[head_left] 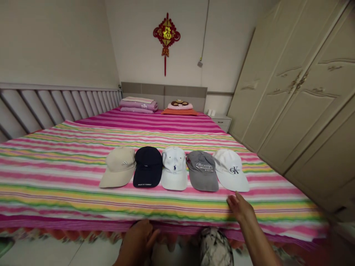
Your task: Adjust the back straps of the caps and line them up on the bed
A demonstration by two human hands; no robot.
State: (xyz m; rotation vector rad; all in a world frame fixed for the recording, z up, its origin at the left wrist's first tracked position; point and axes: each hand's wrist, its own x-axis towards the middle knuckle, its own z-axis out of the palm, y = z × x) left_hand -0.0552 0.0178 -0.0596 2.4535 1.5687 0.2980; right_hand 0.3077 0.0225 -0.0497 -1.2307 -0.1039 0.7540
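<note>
Head view, bottom centre of the frame: my left hand [138,238] is at the near edge of the bed, its fingers bent out of sight, so I cannot tell whether they pinch anything. Beside it shows my leg in grey-and-white patterned cloth [216,247], above pale floor tiles [91,253]. Right of lower centre, my right hand [240,207] is empty, fingers loosely spread over the pink, white, yellow and green striped bedspread [155,207], its tips just below the brim of the white fabric cap with dark letters [230,170]. That cap ends a row across the middle, brims toward me; leftward come the grey cap with white script [203,171], the white cap with a small navy emblem [174,169], the black cap with pale brim lettering [148,167] and the plain beige cap [118,167]. Farther back, folded purple bedding [138,105] and a folded pink bundle [180,106] lie before the grey headboard [185,93]; a red-and-gold ornament [166,34] hangs upper centre.
</note>
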